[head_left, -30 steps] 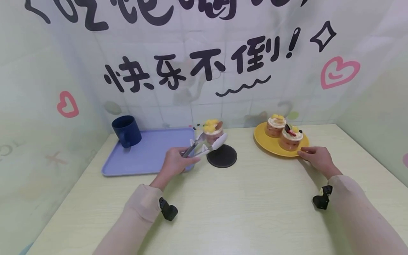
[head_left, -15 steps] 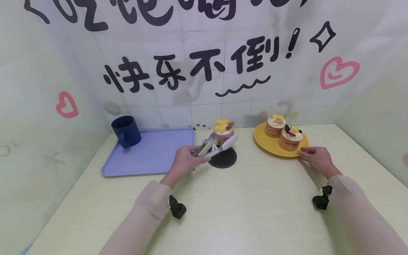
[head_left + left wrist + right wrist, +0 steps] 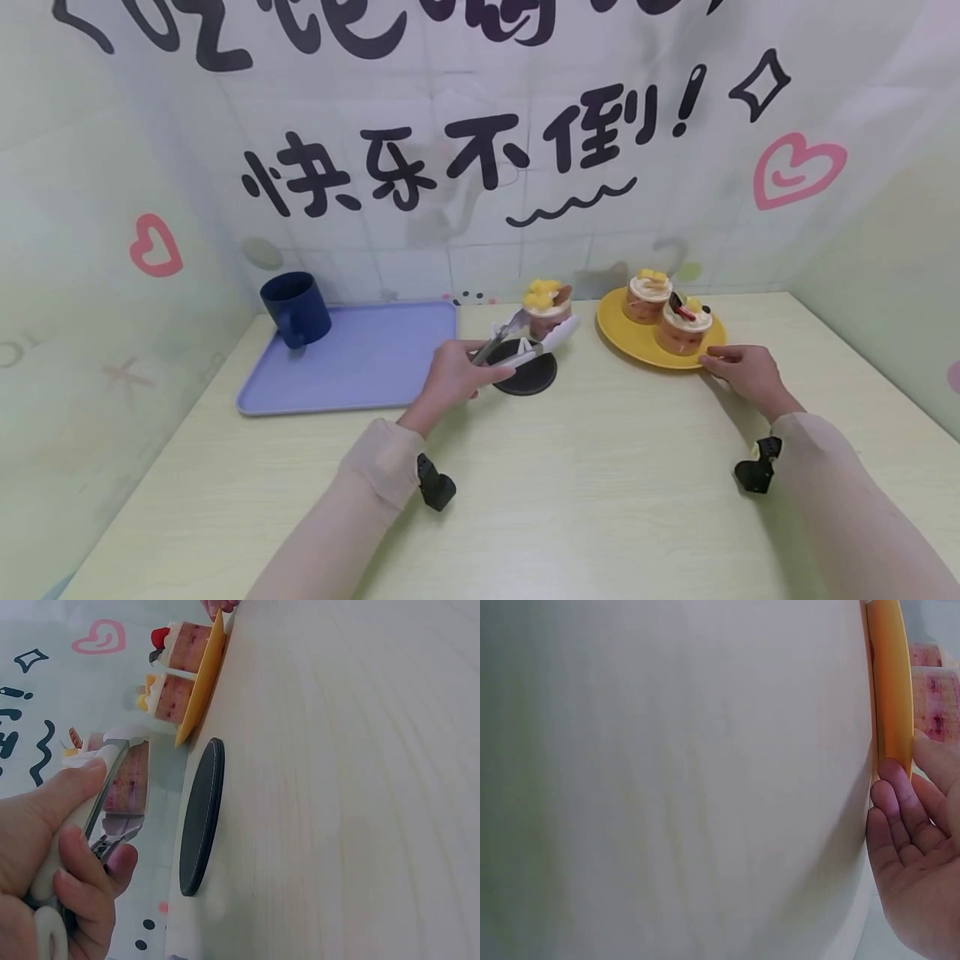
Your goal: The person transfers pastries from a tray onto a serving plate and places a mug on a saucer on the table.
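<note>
Mug [image 3: 306,304] in navy blue stands upright at the rear left of a periwinkle tray [image 3: 382,354]. To the right, the left hand [image 3: 453,373] has its grip curled round serving tongs [image 3: 527,356], whose arms clasp a layered cake cup [image 3: 547,310] topped with yellow pieces. The cake cup hangs roughly upright, clear of the tabletop [image 3: 585,458], by a round black coaster [image 3: 532,381]; whether it overlaps the coaster's rear edge is hard to tell. It looks light, but its smooth wall could slip between the tips, and a hard squeeze might bend it; cream and toppings seem most fragile, so the best hold is on the wall below them, one tip each side. Farther right, a yellow plate [image 3: 626,337] carries a yellow-topped dessert cup [image 3: 643,311] behind and a red-topped dessert cup [image 3: 681,335] in front. At its near right rim, the right hand [image 3: 746,375] pinches the plate, thumb above, fingers below. The plate looks thin and stiff; the rim suits a pinch, though tilting could set the cups sliding.
</note>
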